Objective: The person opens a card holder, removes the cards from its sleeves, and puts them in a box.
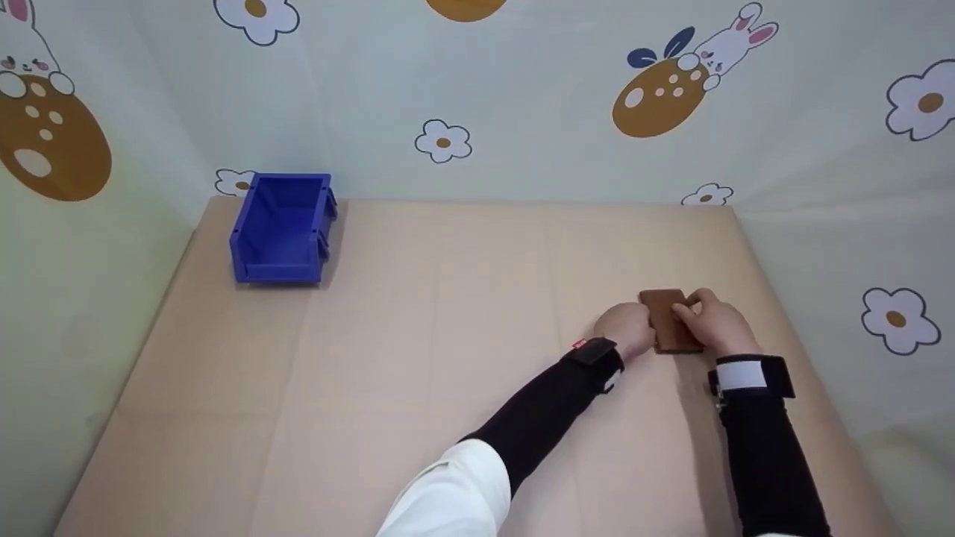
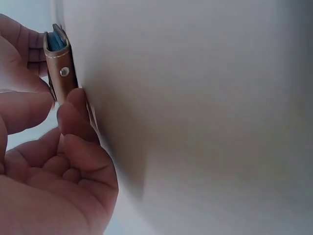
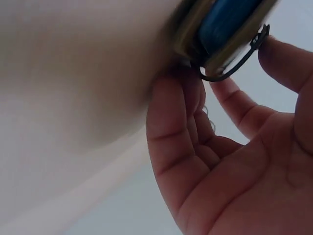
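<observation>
A brown leather card holder is held between both hands, low over the right part of the table. In the left wrist view its spine-like edge shows a metal snap stud and blue contents at the open end. My left hand pinches the holder's left edge between thumb and fingers. On the other side my right hand grips the right edge, thumb on top. A dark strap curves out from the holder in the right wrist view, its end at the right thumb.
A blue plastic bin stands at the table's back left corner. The beige table is bordered by patterned cloth walls at the back and both sides; the right wall is close to the right arm.
</observation>
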The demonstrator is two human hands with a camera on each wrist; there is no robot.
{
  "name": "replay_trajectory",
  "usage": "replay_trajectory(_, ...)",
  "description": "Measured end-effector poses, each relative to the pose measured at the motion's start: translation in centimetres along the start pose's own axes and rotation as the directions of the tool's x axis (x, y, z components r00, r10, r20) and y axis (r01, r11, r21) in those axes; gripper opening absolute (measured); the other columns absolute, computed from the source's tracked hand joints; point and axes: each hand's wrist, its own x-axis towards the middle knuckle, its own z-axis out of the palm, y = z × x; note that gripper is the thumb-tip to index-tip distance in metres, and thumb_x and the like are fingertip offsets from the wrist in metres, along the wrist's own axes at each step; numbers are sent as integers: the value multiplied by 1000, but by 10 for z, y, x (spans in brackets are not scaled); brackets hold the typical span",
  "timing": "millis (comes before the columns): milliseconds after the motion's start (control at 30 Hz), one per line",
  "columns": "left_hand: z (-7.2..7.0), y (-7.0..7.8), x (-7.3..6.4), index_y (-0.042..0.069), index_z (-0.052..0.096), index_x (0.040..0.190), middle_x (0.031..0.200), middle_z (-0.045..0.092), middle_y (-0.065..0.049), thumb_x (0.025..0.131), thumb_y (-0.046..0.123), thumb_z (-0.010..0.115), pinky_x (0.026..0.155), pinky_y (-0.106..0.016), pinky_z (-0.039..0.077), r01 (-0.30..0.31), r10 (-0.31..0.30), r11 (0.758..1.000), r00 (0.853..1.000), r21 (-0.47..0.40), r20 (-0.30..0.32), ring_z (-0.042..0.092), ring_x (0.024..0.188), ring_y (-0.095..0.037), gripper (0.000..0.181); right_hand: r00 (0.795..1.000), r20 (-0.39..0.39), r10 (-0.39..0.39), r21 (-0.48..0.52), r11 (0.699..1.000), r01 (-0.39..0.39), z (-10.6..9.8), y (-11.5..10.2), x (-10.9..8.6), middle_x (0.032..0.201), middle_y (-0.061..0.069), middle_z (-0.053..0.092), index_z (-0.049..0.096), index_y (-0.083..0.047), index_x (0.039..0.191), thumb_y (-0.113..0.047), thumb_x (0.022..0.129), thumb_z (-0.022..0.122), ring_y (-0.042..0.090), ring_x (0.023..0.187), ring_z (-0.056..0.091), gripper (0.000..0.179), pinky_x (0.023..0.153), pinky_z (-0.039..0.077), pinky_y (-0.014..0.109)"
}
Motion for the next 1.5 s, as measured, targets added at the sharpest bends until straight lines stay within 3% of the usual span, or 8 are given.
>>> replay_trajectory(133, -4, -1, -3, 15, 69, 84, 85, 65, 7, 93, 20, 61, 65, -20, 41, 1, -1, 1000, 1000, -14, 13, 53, 70, -9, 13, 1000, 15, 8, 9, 1000, -9, 1, -3, -3, 92, 22, 62, 48, 8, 119, -38, 102, 50, 33, 81, 56, 49, 70, 43, 41)
replay_trajectory(300, -5, -6, -5, 14, 67, 81, 80, 62, 6, 95, 27, 61, 61, -20, 41, 60, -60, 996, 998, -69, 9, 53, 67, -9, 20, 998, 55, 33, 44, 998, -35, 3, -10, -5, 91, 21, 60, 48, 9, 113, -43, 101, 50, 31, 82, 56, 53, 70, 43, 38)
replay_trajectory(500, -15, -17, -8, 14, 70, 103, 94, 68, 6, 95, 35, 64, 66, -23, 45, 127, -139, 984, 987, -127, -84, 60, 78, -7, 23, 999, 41, 33, 98, 994, -37, 1, -30, -6, 94, 21, 61, 50, 7, 108, -44, 101, 52, 29, 83, 58, 52, 68, 44, 35)
replay_trajectory(600, -30, -27, -16, 13, 68, 99, 90, 67, 4, 95, 35, 65, 64, -24, 45, 119, -141, 979, 982, -164, -126, 60, 76, -9, 23, 1000, 25, 16, 140, 990, -19, 0, -46, -8, 96, 22, 61, 49, 7, 109, -43, 101, 53, 27, 81, 60, 51, 66, 46, 33)
replay_trajectory(767, -61, -56, -32, 12, 64, 91, 84, 63, 4, 95, 32, 65, 63, -25, 44, 81, -114, 978, 980, -193, -166, 58, 72, -10, 21, 998, -6, -55, 213, 975, 55, 5, -77, -8, 92, 19, 63, 48, 6, 109, -38, 100, 57, 25, 76, 64, 45, 64, 48, 30)
replay_trajectory(1000, -95, -108, -60, 7, 67, 100, 95, 68, -3, 94, 27, 66, 73, -30, 48, 91, -134, 970, 973, -224, -187, 62, 83, -16, 21, 989, 5, -145, 261, 955, 138, 27, -130, 0, 88, 13, 63, 51, 3, 106, -33, 99, 61, 22, 73, 63, 37, 64, 51, 29)
replay_trajectory(1233, -115, -155, -84, 4, 68, 101, 97, 69, -6, 93, 25, 67, 77, -34, 49, 142, -191, 958, 964, -247, -186, 63, 85, -20, 22, 974, 44, -220, 232, 951, 204, 49, -180, 6, 88, 13, 66, 52, 0, 104, -39, 96, 65, 26, 72, 65, 42, 61, 49, 31)
replay_trajectory(1500, -127, -193, -102, 3, 70, 96, 94, 70, -7, 92, 23, 69, 78, -38, 49, 194, -238, 953, 955, -233, -177, 63, 85, -23, 20, 963, 107, -246, 228, 949, 217, 76, -217, 14, 79, 6, 64, 54, -1, 104, -41, 95, 65, 14, 63, 58, 43, 60, 45, 29)
